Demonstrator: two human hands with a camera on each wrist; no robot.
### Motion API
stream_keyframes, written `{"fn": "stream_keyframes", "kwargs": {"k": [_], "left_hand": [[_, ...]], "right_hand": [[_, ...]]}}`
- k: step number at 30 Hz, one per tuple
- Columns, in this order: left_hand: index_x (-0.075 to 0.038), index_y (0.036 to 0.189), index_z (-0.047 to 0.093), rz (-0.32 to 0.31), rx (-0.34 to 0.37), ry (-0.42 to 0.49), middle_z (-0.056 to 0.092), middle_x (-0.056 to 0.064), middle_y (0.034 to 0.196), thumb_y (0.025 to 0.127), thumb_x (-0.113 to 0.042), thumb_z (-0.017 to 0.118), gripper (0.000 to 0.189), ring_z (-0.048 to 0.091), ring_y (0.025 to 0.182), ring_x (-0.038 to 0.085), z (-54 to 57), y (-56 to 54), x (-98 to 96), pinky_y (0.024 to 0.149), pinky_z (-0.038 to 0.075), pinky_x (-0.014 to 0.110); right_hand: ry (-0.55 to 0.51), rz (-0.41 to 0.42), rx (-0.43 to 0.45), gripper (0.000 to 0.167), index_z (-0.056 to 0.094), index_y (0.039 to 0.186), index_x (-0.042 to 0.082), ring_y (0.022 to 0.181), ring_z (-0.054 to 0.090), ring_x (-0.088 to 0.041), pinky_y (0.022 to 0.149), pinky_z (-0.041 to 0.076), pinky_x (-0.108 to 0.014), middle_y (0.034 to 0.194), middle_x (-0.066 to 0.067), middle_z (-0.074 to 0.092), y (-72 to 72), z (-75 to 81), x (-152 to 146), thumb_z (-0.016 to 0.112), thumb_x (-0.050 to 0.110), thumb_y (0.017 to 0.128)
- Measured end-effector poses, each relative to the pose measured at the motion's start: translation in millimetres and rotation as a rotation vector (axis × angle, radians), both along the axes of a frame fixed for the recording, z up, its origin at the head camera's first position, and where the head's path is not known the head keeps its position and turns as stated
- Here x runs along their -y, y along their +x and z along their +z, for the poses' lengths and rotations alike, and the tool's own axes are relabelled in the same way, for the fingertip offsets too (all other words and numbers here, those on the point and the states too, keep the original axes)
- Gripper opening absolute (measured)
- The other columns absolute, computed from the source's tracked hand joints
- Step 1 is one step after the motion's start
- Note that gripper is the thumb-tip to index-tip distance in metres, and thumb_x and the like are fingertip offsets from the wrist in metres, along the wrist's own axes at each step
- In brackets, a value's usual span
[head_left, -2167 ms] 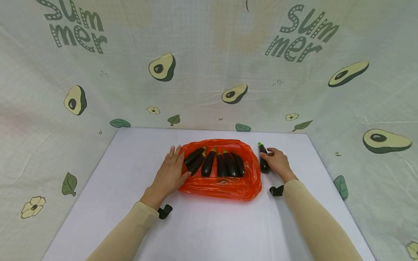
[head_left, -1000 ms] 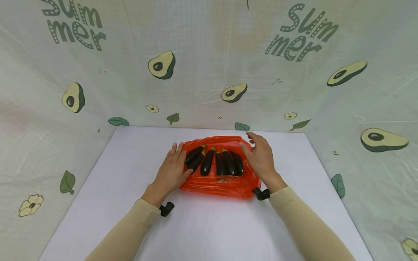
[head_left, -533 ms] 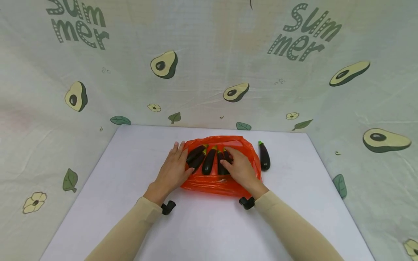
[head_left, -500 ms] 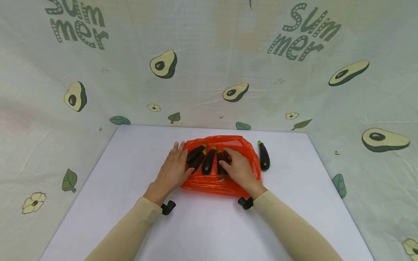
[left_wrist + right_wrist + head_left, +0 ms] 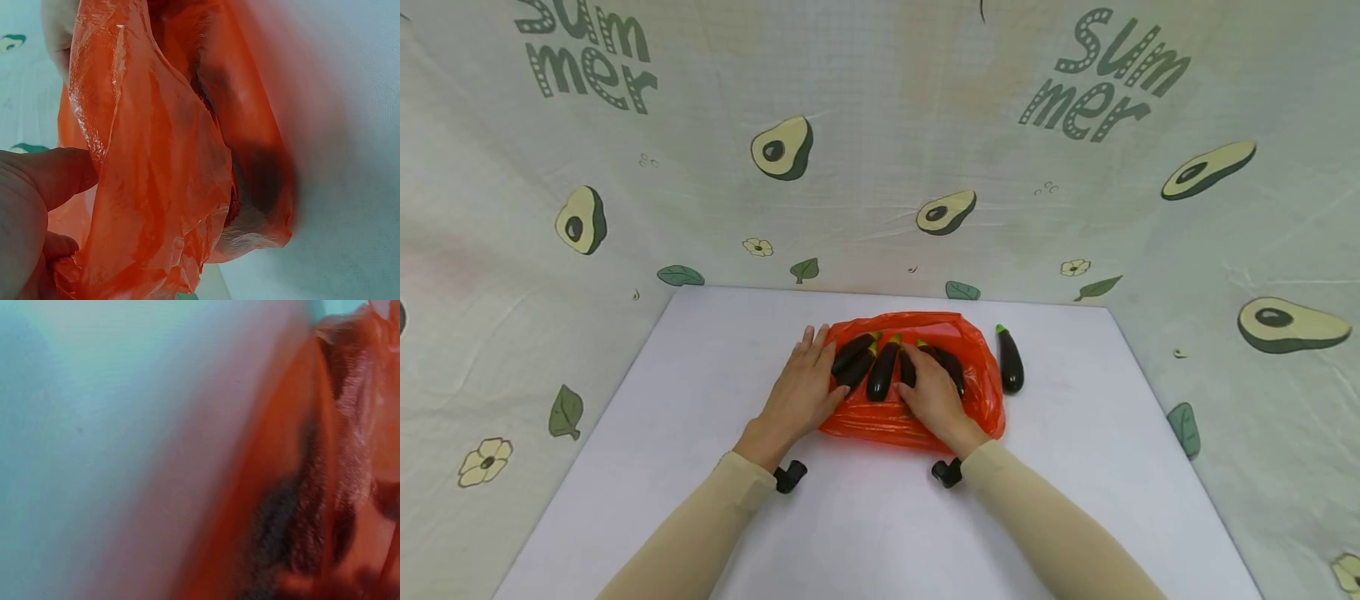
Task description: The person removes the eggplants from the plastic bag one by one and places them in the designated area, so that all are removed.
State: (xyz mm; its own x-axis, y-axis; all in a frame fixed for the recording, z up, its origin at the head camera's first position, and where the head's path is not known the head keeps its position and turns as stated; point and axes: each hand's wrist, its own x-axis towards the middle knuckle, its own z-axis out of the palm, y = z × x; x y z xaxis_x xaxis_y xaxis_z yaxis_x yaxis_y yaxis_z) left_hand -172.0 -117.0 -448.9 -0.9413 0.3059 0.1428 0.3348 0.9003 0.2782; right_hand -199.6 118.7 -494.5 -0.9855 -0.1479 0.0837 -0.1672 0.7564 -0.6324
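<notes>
In the head view, a red plastic bag lies open in mid-table with several dark eggplants in it. My left hand rests along the bag's left rim, fingers stretched out and thumb spread toward the eggplants. The left wrist view shows its thumb against the thin red film. Reaching into the bag, my right hand has its thumb and fingers curled about one eggplant, partly hidden by the hand. Another eggplant lies just right of that hand. In the right wrist view the hand itself is out of sight.
A single eggplant with a green stem end lies outside the bag, close to its right side. The white table is bounded by a printed cloth behind and at both sides. A small black device sits at each wrist.
My right hand has left the eggplant outside the bag, moved left into the bag, then shifted farther left among the eggplants. My left hand has stayed at the bag's left rim.
</notes>
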Motion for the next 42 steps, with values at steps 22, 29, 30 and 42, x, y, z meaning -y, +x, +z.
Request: {"fn": "stream_keyframes", "kwargs": {"k": [22, 29, 30, 42], "left_hand": [[0.008, 0.158, 0.038, 0.009, 0.014, 0.010, 0.026, 0.024, 0.172, 0.097, -0.031, 0.077, 0.082, 0.016, 0.162, 0.043, -5.7, -0.2, -4.1, 0.130, 0.023, 0.056], [0.008, 0.158, 0.038, 0.012, 0.028, 0.006, 0.023, 0.024, 0.173, 0.098, -0.032, 0.077, 0.082, 0.014, 0.163, 0.043, -4.5, 0.3, -3.6, 0.130, 0.022, 0.056], [0.008, 0.158, 0.038, 0.015, 0.031, 0.005, 0.022, 0.024, 0.173, 0.098, -0.032, 0.076, 0.082, 0.013, 0.163, 0.043, -4.1, 0.1, -3.4, 0.130, 0.021, 0.055], [0.007, 0.160, 0.036, 0.023, 0.039, 0.028, 0.020, 0.023, 0.174, 0.098, -0.032, 0.076, 0.084, 0.011, 0.163, 0.042, -1.7, -1.5, -1.1, 0.130, 0.019, 0.055]], "right_hand": [[0.192, 0.068, 0.023, 0.069, 0.049, 0.153, 0.009, 0.115, 0.071, -0.037, 0.105, 0.055, -0.058, 0.130, -0.018, 0.072, -3.2, -1.0, 5, 0.081, 0.017, 0.092], [0.051, -0.066, 0.148, 0.076, 0.047, 0.156, 0.011, 0.114, 0.068, -0.034, 0.105, 0.055, -0.057, 0.130, -0.017, 0.070, -3.4, 5.8, 2, 0.084, 0.018, 0.089], [0.022, -0.074, 0.163, 0.077, 0.047, 0.156, 0.012, 0.111, 0.068, -0.034, 0.103, 0.056, -0.056, 0.128, -0.016, 0.071, -2.9, 7.4, 1, 0.084, 0.017, 0.089], [-0.161, -0.045, 0.113, 0.072, 0.046, 0.155, 0.017, 0.131, 0.064, -0.037, 0.109, 0.053, -0.055, 0.149, -0.015, 0.061, 3.7, 19.6, -10, 0.082, 0.020, 0.093]]}}
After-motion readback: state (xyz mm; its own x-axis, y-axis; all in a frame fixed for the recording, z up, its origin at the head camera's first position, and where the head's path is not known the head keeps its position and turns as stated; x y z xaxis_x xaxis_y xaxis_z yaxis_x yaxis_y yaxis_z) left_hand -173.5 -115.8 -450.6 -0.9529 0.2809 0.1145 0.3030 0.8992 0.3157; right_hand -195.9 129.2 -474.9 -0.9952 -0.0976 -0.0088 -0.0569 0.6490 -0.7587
